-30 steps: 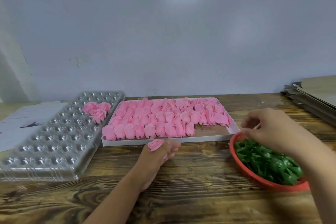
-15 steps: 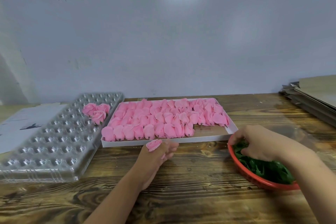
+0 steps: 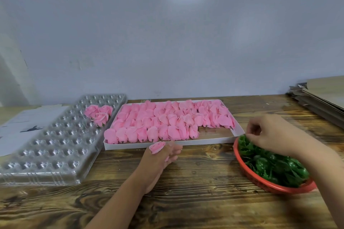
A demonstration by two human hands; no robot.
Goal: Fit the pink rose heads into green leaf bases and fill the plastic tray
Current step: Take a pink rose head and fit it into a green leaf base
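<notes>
Craft workshop: wooden bench [image 3: 204, 182], stacked cardboard [image 3: 323, 96]

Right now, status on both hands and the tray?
Left hand holds one rose head. Right hand pinching at the leaf bases in the red basket. Plastic tray holds three roses. Nothing blocking.

No text, label, brand, number or sign can be read anywhere in the view. The one printed thing is a white paper sheet [image 3: 28, 126] lying just left of the clear plastic tray [image 3: 55, 147]; it carries a small dark mark and some faint grey lines, too blurred and too small to make out as letters or figures.
</notes>
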